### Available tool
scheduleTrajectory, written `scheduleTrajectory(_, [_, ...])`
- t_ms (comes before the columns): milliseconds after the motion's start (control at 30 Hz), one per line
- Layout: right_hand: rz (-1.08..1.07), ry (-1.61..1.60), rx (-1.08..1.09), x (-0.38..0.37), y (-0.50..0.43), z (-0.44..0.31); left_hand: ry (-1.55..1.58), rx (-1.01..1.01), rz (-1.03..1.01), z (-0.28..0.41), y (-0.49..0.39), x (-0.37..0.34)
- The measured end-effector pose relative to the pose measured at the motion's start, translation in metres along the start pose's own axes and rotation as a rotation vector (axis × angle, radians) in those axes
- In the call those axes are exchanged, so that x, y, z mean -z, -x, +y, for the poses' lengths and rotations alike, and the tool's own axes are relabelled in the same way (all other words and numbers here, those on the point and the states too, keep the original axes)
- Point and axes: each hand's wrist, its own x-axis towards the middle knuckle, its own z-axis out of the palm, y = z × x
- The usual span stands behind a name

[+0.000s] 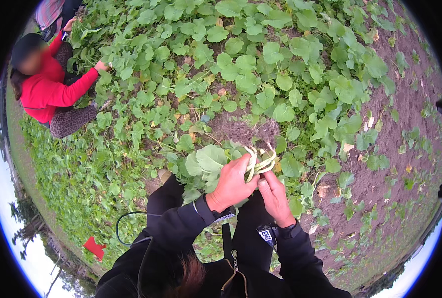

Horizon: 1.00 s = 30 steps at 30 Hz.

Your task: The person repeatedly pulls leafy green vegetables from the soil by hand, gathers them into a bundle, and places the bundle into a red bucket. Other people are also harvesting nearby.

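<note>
My left hand (233,182) is closed around a bunch of leafy green plants, with their broad leaves (211,159) spreading out on its left side. The pale, curved roots or stem ends (260,164) stick out past my fingers at the upper right. Just right of them, my right hand (275,195) has its thumb and fingers at the lower end of the pale stems, seemingly touching them; whether it grips any is hidden. Low green plants (239,70) grow in front of me, with a patch of dry roots and soil (243,128) beyond the bunch.
A person in a red top (53,89) crouches at the upper left, hands among the plants. A red object (94,248) lies at the lower left. Bare brown soil (396,123) with scattered small plants stretches along the right. A black cable (131,213) loops beside my left arm.
</note>
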Motion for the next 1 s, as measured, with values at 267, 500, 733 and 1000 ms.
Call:
scheduleTrajectory(267, [0.109, -0.175, -0.1, 0.068, 0.091, -0.084, 0.045, -0.028, -0.07, 0.119, 0.038, -0.066])
scheduleTrajectory(500, [0.081, 0.281, -0.038, 0.093, 0.101, -0.158, 0.587, 0.043, -0.304, 0.189, 0.043, -0.043])
scheduleTrajectory(733, [0.123, 0.48, 0.008, 0.071, 0.054, -0.208, 0.968, 0.199, -0.425, 0.206, 0.007, 0.012])
scheduleTrajectory(1000, [-0.187, 0.684, -0.034, 0.008, -0.082, -0.23, 1.34, 0.436, -0.587, 0.146, -0.089, 0.13])
